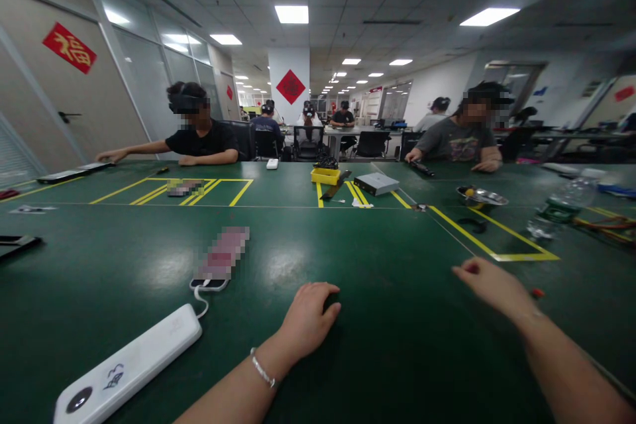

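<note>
My left hand [311, 318] lies palm down on the green tabletop [387, 344], its thumb and index finger apart and nothing between them. A silvery bracelet [262, 368] circles that wrist. To its left, a phone [221, 258] with a blurred screen joins by a short white cable [203, 298] to a long white power bank [132, 364] with handwriting on it. My right hand [491, 285] is over the table at the right, near a yellow tape corner. Its fingers curl in towards the thumb, with nothing visible in them.
Yellow tape outlines [527, 257] mark the table. Farther back are a yellow tray [325, 176], a grey box [376, 183], a metal bowl [481, 197] and a plastic bottle [564, 205]. Two people sit across, one resting a hand [113, 156] near a flat device.
</note>
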`<state>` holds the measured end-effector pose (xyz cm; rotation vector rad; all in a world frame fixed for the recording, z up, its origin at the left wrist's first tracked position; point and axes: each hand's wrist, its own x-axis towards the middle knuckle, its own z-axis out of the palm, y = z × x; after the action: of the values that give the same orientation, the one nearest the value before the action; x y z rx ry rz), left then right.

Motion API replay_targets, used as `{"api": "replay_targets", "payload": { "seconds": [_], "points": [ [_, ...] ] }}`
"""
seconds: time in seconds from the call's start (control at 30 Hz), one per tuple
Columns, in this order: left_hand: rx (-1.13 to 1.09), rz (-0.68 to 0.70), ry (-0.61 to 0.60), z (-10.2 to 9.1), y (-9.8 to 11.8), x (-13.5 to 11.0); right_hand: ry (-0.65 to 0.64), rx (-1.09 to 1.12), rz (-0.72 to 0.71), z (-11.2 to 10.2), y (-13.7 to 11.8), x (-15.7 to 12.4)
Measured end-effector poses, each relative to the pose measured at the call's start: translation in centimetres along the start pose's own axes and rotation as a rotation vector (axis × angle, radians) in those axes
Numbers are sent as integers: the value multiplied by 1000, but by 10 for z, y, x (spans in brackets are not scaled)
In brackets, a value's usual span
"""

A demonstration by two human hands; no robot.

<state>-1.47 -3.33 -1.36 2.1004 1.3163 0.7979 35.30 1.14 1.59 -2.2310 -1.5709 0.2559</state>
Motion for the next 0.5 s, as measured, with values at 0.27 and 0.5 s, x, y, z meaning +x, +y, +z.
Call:
{"api": "replay_targets", "payload": {
  "seconds": [0.27,0.5],
  "points": [
    [-340,-2,34,4,4,0,-773,1086,-171,96,-167,-114],
    [-537,-113,112,1,-1,5,-350,458,-329,63,-125,-62]
  ]
}}
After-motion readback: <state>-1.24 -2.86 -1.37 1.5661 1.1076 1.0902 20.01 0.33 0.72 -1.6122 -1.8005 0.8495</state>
